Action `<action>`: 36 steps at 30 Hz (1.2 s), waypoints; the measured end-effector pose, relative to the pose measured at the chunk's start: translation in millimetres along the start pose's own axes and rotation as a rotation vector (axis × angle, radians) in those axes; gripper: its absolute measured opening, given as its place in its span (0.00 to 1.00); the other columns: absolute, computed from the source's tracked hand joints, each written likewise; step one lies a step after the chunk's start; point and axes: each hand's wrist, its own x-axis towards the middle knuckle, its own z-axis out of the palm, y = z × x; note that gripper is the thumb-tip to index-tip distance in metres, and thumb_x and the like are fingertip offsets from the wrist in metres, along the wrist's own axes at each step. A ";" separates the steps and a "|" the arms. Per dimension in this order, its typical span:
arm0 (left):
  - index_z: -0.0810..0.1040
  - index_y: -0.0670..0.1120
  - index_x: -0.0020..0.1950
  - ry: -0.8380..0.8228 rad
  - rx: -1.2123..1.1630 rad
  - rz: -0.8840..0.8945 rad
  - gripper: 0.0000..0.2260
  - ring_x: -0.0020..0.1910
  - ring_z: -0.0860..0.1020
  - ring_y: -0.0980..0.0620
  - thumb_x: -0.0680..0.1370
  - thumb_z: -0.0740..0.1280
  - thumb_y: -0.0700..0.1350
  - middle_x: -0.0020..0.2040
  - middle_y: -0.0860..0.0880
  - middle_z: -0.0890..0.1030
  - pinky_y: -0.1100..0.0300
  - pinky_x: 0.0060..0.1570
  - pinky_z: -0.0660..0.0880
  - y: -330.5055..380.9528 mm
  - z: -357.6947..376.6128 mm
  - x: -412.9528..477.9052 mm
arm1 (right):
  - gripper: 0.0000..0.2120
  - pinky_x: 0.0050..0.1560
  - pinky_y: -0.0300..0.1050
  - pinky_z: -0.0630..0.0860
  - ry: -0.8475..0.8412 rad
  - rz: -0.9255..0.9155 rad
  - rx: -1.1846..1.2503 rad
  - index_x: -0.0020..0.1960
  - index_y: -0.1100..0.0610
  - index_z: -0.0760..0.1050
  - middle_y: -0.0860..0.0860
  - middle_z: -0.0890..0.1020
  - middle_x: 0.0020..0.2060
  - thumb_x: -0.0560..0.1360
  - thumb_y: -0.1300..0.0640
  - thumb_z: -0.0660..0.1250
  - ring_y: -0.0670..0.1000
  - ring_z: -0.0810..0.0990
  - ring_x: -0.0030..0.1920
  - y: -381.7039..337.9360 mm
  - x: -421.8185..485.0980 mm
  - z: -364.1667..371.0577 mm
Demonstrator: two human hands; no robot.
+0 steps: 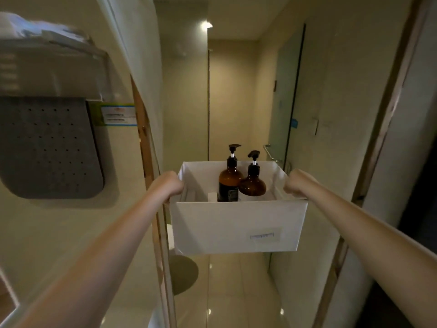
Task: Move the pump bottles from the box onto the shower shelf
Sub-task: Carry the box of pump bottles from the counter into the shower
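Note:
I hold a white open box (234, 227) out in front of me at arm's length. My left hand (168, 184) grips its left rim and my right hand (297, 183) grips its right rim. Two amber pump bottles with black pumps stand upright inside: a taller straight one (229, 183) and, touching its right side, a shorter round one (253, 183). A small white item (212, 197) sits low in the box to their left. No shower shelf is clearly visible; a chrome rail (270, 152) shows behind the box at the right.
A doorway leads into a dim tiled bathroom with a glossy floor (236, 292). A glass shower panel (287, 95) stands at the right. On the left wall hang a grey perforated mat (47, 147) and a shelf with towels (42, 29). A round mat (183, 273) lies below the box.

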 end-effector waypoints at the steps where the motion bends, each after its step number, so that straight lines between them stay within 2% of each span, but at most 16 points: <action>1: 0.76 0.36 0.52 -0.010 0.018 0.004 0.10 0.33 0.77 0.45 0.74 0.62 0.40 0.37 0.41 0.77 0.58 0.26 0.70 0.3 0.8 3.7 | 0.06 0.35 0.41 0.70 0.004 0.010 0.005 0.38 0.63 0.72 0.56 0.76 0.34 0.73 0.63 0.63 0.56 0.77 0.39 0.4 1.7 0.8; 3: 0.76 0.36 0.50 -0.016 0.051 0.013 0.10 0.30 0.76 0.46 0.74 0.62 0.40 0.34 0.42 0.76 0.59 0.24 0.69 0.7 1.3 10.9 | 0.07 0.34 0.41 0.69 -0.002 0.025 0.008 0.37 0.62 0.72 0.57 0.76 0.38 0.73 0.63 0.62 0.55 0.76 0.40 -0.5 4.4 2.5; 7: 0.74 0.39 0.47 -0.011 0.096 0.037 0.06 0.30 0.74 0.48 0.73 0.62 0.39 0.34 0.44 0.74 0.59 0.24 0.67 3.2 2.0 27.5 | 0.04 0.40 0.42 0.69 -0.011 0.047 0.006 0.45 0.63 0.74 0.57 0.77 0.43 0.74 0.62 0.62 0.55 0.76 0.43 -2.4 11.8 8.6; 10: 0.71 0.40 0.45 -0.018 0.083 0.042 0.03 0.30 0.74 0.48 0.73 0.62 0.39 0.34 0.44 0.73 0.59 0.25 0.66 4.2 6.4 41.5 | 0.08 0.40 0.42 0.70 0.002 0.044 0.010 0.51 0.64 0.76 0.57 0.78 0.45 0.73 0.63 0.62 0.56 0.76 0.43 -1.4 21.8 14.2; 13: 0.71 0.39 0.50 -0.037 0.049 0.042 0.06 0.33 0.74 0.47 0.73 0.61 0.38 0.36 0.43 0.73 0.58 0.28 0.69 5.7 12.8 56.7 | 0.10 0.41 0.43 0.70 0.010 0.057 0.010 0.53 0.64 0.76 0.58 0.79 0.46 0.73 0.63 0.62 0.56 0.76 0.43 -1.9 34.6 17.4; 18: 0.70 0.37 0.57 -0.047 0.027 0.057 0.13 0.35 0.73 0.46 0.73 0.61 0.37 0.35 0.45 0.70 0.56 0.33 0.71 13.6 27.5 98.1 | 0.09 0.39 0.42 0.70 0.008 0.077 0.015 0.51 0.64 0.76 0.57 0.78 0.43 0.73 0.63 0.62 0.56 0.77 0.42 -0.9 68.8 22.6; 19: 0.71 0.36 0.57 -0.048 0.022 0.062 0.13 0.36 0.74 0.45 0.73 0.61 0.37 0.35 0.44 0.71 0.56 0.35 0.71 16.2 31.0 107.7 | 0.09 0.39 0.42 0.70 0.005 0.082 0.017 0.51 0.63 0.76 0.56 0.78 0.42 0.73 0.63 0.62 0.56 0.77 0.42 -0.6 77.8 23.5; 23: 0.73 0.36 0.53 -0.076 -0.011 0.066 0.09 0.33 0.73 0.46 0.74 0.61 0.37 0.34 0.44 0.71 0.57 0.27 0.69 28.9 46.0 147.4 | 0.09 0.39 0.41 0.69 -0.024 0.092 0.002 0.53 0.63 0.77 0.56 0.77 0.43 0.74 0.62 0.63 0.55 0.75 0.42 -0.5 121.1 25.9; 27: 0.75 0.36 0.50 -0.080 -0.040 0.034 0.07 0.32 0.73 0.46 0.75 0.62 0.37 0.32 0.44 0.72 0.58 0.24 0.68 48.2 63.3 190.0 | 0.08 0.40 0.42 0.70 -0.028 0.086 0.002 0.51 0.63 0.75 0.57 0.77 0.43 0.74 0.62 0.62 0.56 0.77 0.44 -0.5 174.4 29.1; 30: 0.73 0.39 0.40 -0.045 -0.056 0.017 0.03 0.33 0.73 0.46 0.73 0.64 0.38 0.31 0.44 0.72 0.60 0.22 0.67 71.2 71.9 221.2 | 0.10 0.37 0.41 0.70 -0.007 0.051 0.011 0.53 0.64 0.76 0.56 0.77 0.41 0.73 0.63 0.62 0.56 0.77 0.41 1.4 219.6 27.6; 33: 0.72 0.39 0.34 -0.010 -0.074 0.023 0.05 0.38 0.79 0.42 0.70 0.65 0.36 0.36 0.40 0.77 0.59 0.25 0.67 91.4 78.0 254.2 | 0.13 0.31 0.40 0.66 0.008 0.005 0.023 0.57 0.63 0.75 0.56 0.77 0.41 0.74 0.62 0.62 0.54 0.76 0.40 2.3 264.0 22.6; 35: 0.75 0.37 0.37 0.017 -0.096 0.059 0.02 0.44 0.81 0.39 0.69 0.64 0.35 0.42 0.35 0.81 0.58 0.26 0.67 103.5 82.2 275.7 | 0.13 0.30 0.41 0.66 0.002 -0.027 0.044 0.57 0.64 0.76 0.57 0.78 0.44 0.75 0.61 0.62 0.54 0.76 0.39 1.8 295.6 19.7; 36: 0.76 0.35 0.40 0.029 -0.101 0.071 0.04 0.45 0.81 0.39 0.69 0.64 0.35 0.44 0.34 0.81 0.56 0.28 0.69 109.4 84.2 286.2 | 0.12 0.29 0.40 0.65 -0.006 -0.030 0.063 0.55 0.65 0.76 0.57 0.79 0.45 0.75 0.61 0.62 0.53 0.75 0.38 1.3 309.9 18.1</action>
